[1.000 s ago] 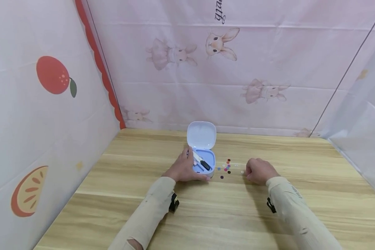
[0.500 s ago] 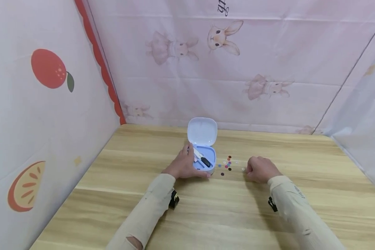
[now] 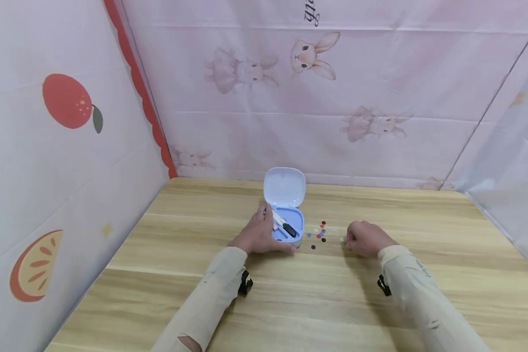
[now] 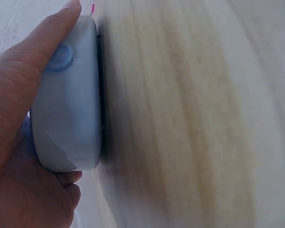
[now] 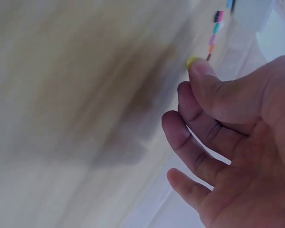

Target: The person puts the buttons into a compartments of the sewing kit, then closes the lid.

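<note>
My left hand grips a pale-blue box by its side and front. Its lid stands raised, and a black-and-white tool lies in the blue tray. The left wrist view shows the thumb along the box's front, beside a round blue catch. To the right of the box, my right hand rests low over the table. At its thumb tip the right wrist view shows a small yellow button, which seems pinched; the index finger is hidden behind the thumb.
Several small coloured buttons lie scattered on the wooden table between the box and my right hand. A pink rabbit-print cloth hangs behind the table. A fruit-print sheet borders the left side.
The head view shifts slightly. Both hands keep their places at the box and beside the buttons.
</note>
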Action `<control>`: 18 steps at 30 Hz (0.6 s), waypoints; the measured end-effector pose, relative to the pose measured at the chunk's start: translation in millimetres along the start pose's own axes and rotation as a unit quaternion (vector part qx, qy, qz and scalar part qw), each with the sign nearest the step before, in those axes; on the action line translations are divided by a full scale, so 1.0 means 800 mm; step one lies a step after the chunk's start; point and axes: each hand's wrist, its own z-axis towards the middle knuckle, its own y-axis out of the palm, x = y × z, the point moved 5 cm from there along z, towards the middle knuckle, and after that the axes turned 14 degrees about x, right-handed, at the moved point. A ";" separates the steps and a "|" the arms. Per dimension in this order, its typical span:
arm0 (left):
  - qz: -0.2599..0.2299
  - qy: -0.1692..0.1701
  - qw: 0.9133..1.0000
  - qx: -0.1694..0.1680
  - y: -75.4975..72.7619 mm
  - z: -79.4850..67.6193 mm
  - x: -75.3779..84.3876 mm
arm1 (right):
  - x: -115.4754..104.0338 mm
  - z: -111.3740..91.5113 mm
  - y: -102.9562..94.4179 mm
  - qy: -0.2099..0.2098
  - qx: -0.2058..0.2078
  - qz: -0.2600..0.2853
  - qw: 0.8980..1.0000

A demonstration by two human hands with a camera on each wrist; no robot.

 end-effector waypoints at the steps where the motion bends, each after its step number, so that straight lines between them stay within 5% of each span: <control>1: 0.001 0.000 1.000 0.000 0.000 0.000 0.000 | -0.003 0.002 -0.001 -0.004 0.001 0.007 1.000; 18: 0.007 -0.003 1.000 0.000 0.003 -0.002 -0.003 | -0.072 0.061 0.003 -0.022 0.063 0.104 0.992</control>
